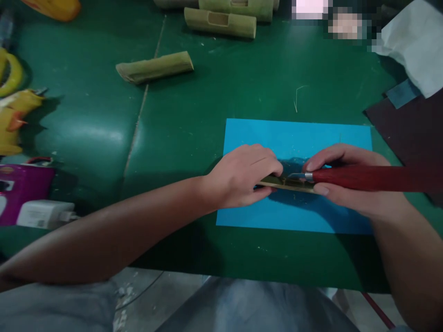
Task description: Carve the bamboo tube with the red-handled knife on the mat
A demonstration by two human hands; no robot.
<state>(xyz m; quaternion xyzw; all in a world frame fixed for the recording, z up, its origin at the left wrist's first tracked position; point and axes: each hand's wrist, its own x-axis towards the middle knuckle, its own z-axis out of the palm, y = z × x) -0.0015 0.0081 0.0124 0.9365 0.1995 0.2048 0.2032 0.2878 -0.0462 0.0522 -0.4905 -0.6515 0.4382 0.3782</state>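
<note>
A narrow piece of split bamboo [293,185] lies between my hands over a blue sheet [242,216]. My left hand [244,177] is closed around its left end, fingers over the top and thumb below. In my right hand [363,184] is a carving knife [353,178] with a thick red handle and a short metal blade. The blade points left and meets the bamboo's upper side, close to my left fingertips. My right thumb touches the bamboo's right end. The part of the bamboo inside my left hand is hidden.
A bamboo tube with a slanted end [155,68] and a notched tube [221,24] lie farther back. On the left are a yellow glue gun [17,120], a purple box [26,189] and a white plug adapter [46,213]. Dark sheets [408,124] lie right.
</note>
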